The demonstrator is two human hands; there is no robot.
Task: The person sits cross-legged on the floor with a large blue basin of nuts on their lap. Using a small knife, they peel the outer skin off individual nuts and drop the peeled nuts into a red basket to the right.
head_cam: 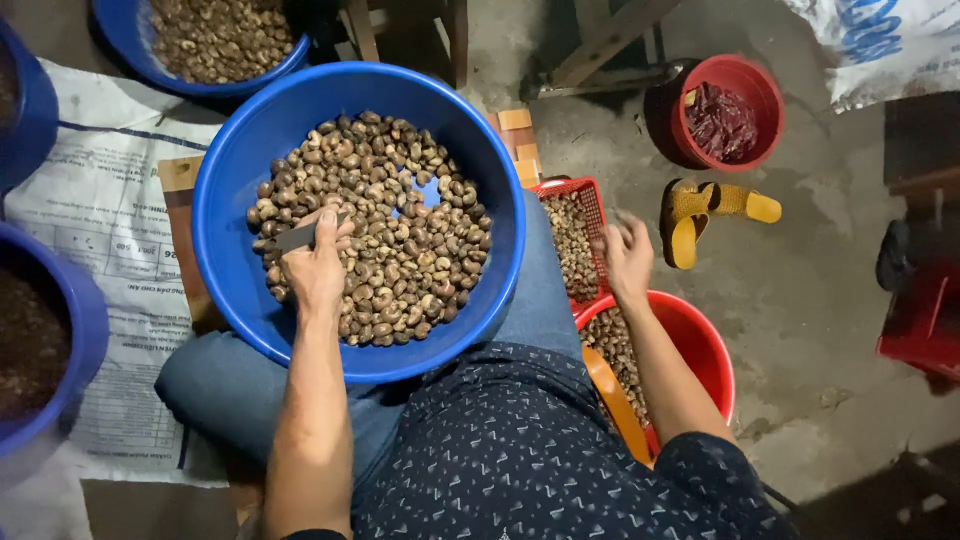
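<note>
Left hand (315, 262) inside blue basin (232, 180), rim clear.

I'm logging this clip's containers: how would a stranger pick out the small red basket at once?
Start at the big blue basin of brown nuts on the person's lap. Just past its right rim, under the right hand, sits the small red basket. Unlike the round red tub beside it and the round red bucket farther off, it is rectangular with mesh walls.

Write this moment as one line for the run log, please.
left hand: holds small knife over nuts in blue basin on lap | right hand: above red basket, grip unclear | red bucket beside
</note>
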